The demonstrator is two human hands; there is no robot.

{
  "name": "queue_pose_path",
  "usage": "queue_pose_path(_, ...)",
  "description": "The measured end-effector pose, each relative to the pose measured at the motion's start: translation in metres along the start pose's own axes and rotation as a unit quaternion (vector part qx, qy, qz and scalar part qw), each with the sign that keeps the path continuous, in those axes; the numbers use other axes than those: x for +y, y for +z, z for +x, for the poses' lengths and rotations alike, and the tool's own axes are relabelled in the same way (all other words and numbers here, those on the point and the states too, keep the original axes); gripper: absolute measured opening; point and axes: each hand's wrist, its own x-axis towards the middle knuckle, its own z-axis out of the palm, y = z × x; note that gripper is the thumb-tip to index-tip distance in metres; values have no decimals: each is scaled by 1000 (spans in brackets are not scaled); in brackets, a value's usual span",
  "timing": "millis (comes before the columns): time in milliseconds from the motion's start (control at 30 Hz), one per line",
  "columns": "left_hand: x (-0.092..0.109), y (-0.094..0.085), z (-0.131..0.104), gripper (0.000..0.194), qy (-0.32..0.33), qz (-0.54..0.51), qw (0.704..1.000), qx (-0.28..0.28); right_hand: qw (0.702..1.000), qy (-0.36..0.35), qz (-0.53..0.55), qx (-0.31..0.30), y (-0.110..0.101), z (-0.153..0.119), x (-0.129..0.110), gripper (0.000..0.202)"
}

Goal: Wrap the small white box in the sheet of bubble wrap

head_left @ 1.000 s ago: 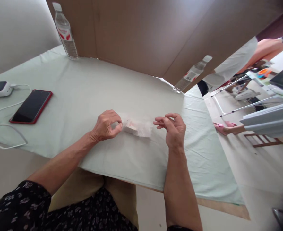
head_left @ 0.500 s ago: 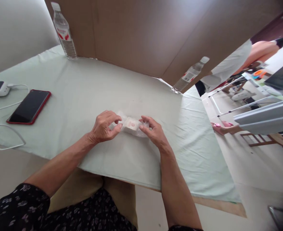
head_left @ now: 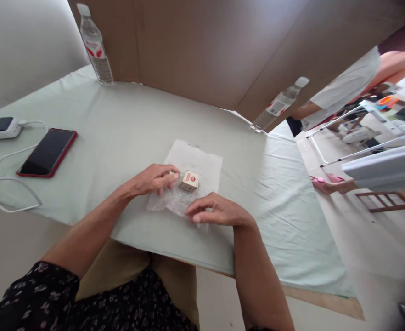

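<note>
A small cream box (head_left: pixel 189 180) with red print on its top sits near the middle of a spread sheet of bubble wrap (head_left: pixel 205 161). My left hand (head_left: pixel 157 178) hovers over the wrap's left side, its fingers loosely stretched toward the box and apart from it. At the wrap's near right part is my right hand (head_left: pixel 219 210), fingers and thumb apart, fingertips at the sheet's near edge. Nothing shows in either hand. Parts of the wrap are hidden beneath both hands.
On the left of the cloth-covered table (head_left: pixel 126 119) lie a red-cased phone (head_left: pixel 47 152) and a white power bank (head_left: pixel 1 128) with a cable. Two water bottles (head_left: pixel 97 50) stand against the cardboard panel (head_left: pixel 195 50). Another person's legs (head_left: pixel 378 170) show at right.
The bubble wrap, folded around the box before, now lies opened out flat with the box bare on it. My right hand has moved nearer to me; the left has shifted slightly right.
</note>
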Motion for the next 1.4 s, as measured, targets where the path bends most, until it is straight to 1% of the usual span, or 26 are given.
queue_pose_path(67, -2, 0, 0, 35, -19, 60, 998, -17, 987, -6, 14, 161, -2, 1, 6, 23)
queue_pose_path(133, -4, 3, 2, 28, 6, 129, 991, 33, 948, -22, -14, 317, -4, 4, 12, 21)
queue_pose_path(167, -4, 5, 2, 27, 31, 159, 985, 64, 928, -32, -47, 368, -4, 6, 15, 21)
queue_pose_path(200, -5, 6, 3, 28, 61, 186, 976, 93, 913, -41, -87, 398, -3, 10, 19, 25)
queue_pose_path(267, -8, 11, 5, 41, 118, 229, 959, 117, 894, -56, -168, 412, 2, 19, 25, 44)
queue_pose_path(333, -11, 15, 6, 64, 137, 265, 951, 84, 882, -58, -236, 403, 8, 28, 31, 56)
queue_pose_path(400, -14, 20, 6, 81, 121, 301, 945, 34, 874, -46, -280, 395, 10, 33, 36, 52)
queue_pose_path(433, -15, 22, 6, 83, 109, 319, 941, 15, 867, -41, -288, 404, 7, 32, 37, 48)
queue_pose_path(500, -17, 26, 6, 81, 91, 353, 931, 2, 847, -27, -279, 452, -4, 24, 40, 42)
queue_pose_path(567, -18, 30, 6, 75, 78, 378, 922, 15, 810, 5, -254, 528, -21, 9, 46, 45)
queue_pose_path(633, -18, 33, 7, 72, 68, 391, 917, 33, 763, 69, -240, 596, -41, -8, 55, 50)
queue_pose_path(667, -17, 34, 7, 71, 65, 395, 916, 39, 744, 104, -243, 614, -50, -16, 61, 51)
queue_pose_path(733, -17, 36, 7, 69, 61, 399, 914, 47, 732, 172, -251, 609, -63, -27, 71, 51)
queue_pose_path(767, -17, 36, 7, 69, 59, 400, 913, 49, 726, 191, -260, 607, -66, -30, 74, 50)
queue_pose_path(833, -16, 36, 7, 68, 56, 404, 912, 52, 700, 180, -289, 628, -66, -31, 74, 49)
queue_pose_path(900, -15, 36, 6, 69, 53, 409, 910, 51, 673, 106, -326, 655, -59, -25, 66, 47)
queue_pose_path(933, -14, 36, 6, 70, 51, 411, 909, 50, 679, 58, -342, 647, -53, -21, 60, 45)
queue_pose_path(967, -14, 36, 6, 72, 50, 412, 909, 49, 704, 14, -354, 616, -46, -15, 54, 44)
queue_pose_path(1033, -14, 35, 7, 75, 48, 410, 910, 44, 794, -33, -371, 481, -31, -5, 45, 48)
queue_pose_path(1067, -15, 34, 7, 77, 46, 408, 911, 42, 833, -29, -380, 401, -24, 0, 43, 56)
queue_pose_path(1100, -16, 33, 7, 79, 43, 407, 912, 39, 860, -8, -387, 334, -19, 3, 42, 65)
queue_pose_path(1133, -17, 31, 8, 82, 39, 406, 912, 36, 876, 20, -392, 280, -16, 5, 43, 75)
queue_pose_path(1200, -18, 27, 8, 88, 33, 403, 914, 25, 888, 68, -396, 223, -14, 5, 47, 89)
queue_pose_path(1267, -20, 23, 8, 95, 33, 399, 916, 9, 891, 86, -395, 208, -18, 1, 50, 94)
queue_pose_path(1333, -21, 20, 7, 101, 36, 394, 919, -4, 892, 85, -392, 207, -22, -4, 51, 92)
queue_pose_path(1400, -21, 18, 6, 102, 39, 390, 920, -7, 895, 69, -386, 215, -26, -8, 49, 83)
